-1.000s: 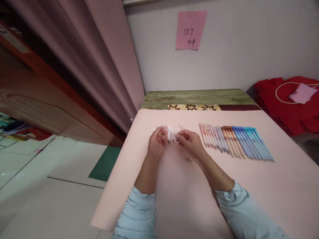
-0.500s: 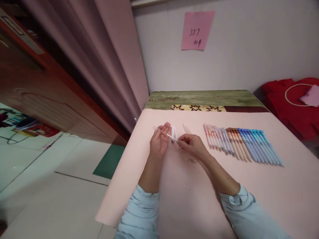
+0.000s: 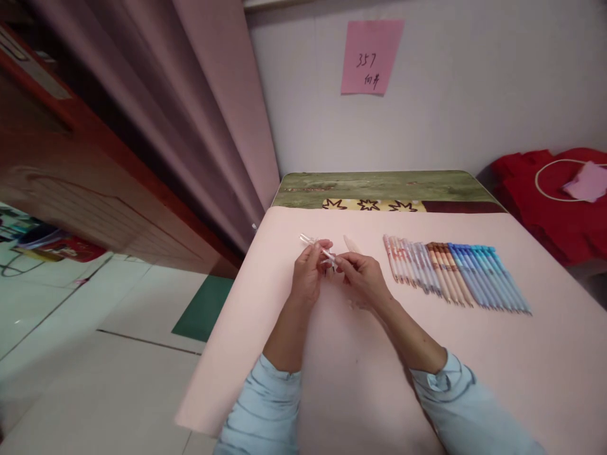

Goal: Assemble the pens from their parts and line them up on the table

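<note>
My left hand (image 3: 306, 273) is closed around a clear pen barrel (image 3: 306, 239), whose end sticks out past the fingers to the upper left. From the other side my right hand (image 3: 364, 275) pinches a thin white pen refill (image 3: 328, 254). The refill's far end meets the left fingers; whether it sits inside the barrel I cannot tell. Behind the hands lie more refills with dark tips (image 3: 332, 271), mostly covered by the fingers. A pale pinkish pen piece (image 3: 350, 244) rests on the table just beyond my right hand.
A neat row of pens (image 3: 455, 278) in pink, grey, brown and blue lies to the right on the pale pink table cover (image 3: 379, 379). Small clear bits (image 3: 358, 304) lie under my right wrist. A red cloth (image 3: 526, 202) is at the far right, a curtain (image 3: 213, 107) at left.
My left hand, spread with the palm up before, has closed its fingers round the barrel. My right hand has brought the refill up against it. The view has shifted slightly.
</note>
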### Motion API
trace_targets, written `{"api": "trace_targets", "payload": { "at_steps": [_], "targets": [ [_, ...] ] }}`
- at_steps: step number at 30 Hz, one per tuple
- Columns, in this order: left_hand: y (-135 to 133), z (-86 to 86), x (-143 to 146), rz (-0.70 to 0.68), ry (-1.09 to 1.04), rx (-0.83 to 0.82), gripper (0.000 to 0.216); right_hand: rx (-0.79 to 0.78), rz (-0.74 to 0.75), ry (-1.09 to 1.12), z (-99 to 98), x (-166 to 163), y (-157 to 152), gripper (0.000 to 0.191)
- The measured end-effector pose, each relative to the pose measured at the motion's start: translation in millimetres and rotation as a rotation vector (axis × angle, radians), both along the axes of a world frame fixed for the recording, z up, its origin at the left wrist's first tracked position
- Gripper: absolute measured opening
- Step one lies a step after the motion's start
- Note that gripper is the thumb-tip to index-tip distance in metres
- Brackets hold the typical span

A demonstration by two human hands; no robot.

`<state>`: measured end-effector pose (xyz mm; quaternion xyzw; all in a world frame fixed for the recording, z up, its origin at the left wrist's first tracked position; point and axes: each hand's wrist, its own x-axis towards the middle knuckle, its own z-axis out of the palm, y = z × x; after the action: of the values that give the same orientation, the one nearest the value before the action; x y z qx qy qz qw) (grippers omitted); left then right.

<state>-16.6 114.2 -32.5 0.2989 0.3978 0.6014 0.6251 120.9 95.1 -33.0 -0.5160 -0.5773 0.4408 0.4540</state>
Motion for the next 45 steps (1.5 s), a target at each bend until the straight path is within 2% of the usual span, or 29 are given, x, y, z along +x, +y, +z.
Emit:
{"api": "trace_targets", "payload": {
  "at_steps": [3, 9, 15, 22, 28, 30, 33, 35, 40, 42, 45],
  "targets": [
    [0, -0.9, -1, 0.025, 0.113, -0.026, 0.036, -0.004, -0.057, -0.008, -3.4, 0, 2, 0.032],
    [2, -2.9, -2, 0.068, 0.089, -0.037, 0.033, 0.007, -0.122, 0.031, -8.8, -3, 5, 0.036],
    [2, -2.4, -1, 0.073, 0.074, -0.027, 0.031, -0.052, -0.156, 0.041, -7.5, -3, 3, 0.028],
    [1, 1.4, 0, 0.055, 0.046, -0.029, 0.033, -0.093, -0.112, -0.027, 1.2, 3, 0, 0.051],
    [3, 1.2, -7, 0.084, 0.043, -0.023, 0.033, 0.005, -0.131, -0.032, -0.5, 0, 1, 0.043],
    [3, 1.5, -7, 0.081, 0.048, -0.018, 0.032, -0.022, -0.095, -0.012, -0.7, 0, 0, 0.039],
    [2, 2.1, -6, 0.075, 0.052, -0.009, 0.032, -0.143, -0.027, 0.024, 0.2, 1, -1, 0.051],
    [2, 1.9, -5, 0.07, 0.055, -0.007, 0.033, -0.167, -0.012, 0.011, 0.7, 1, 0, 0.057],
    [3, -0.2, -6, 0.074, 0.065, -0.01, 0.032, 0.002, -0.105, -0.085, -0.1, 2, 1, 0.042],
    [3, -0.5, -6, 0.068, 0.069, -0.001, 0.031, -0.036, -0.065, -0.056, -0.6, 3, 1, 0.043],
    [3, 0.1, -6, 0.068, 0.076, 0.006, 0.03, -0.141, 0.0, -0.02, -1.1, 3, 1, 0.057]
  ]
}}
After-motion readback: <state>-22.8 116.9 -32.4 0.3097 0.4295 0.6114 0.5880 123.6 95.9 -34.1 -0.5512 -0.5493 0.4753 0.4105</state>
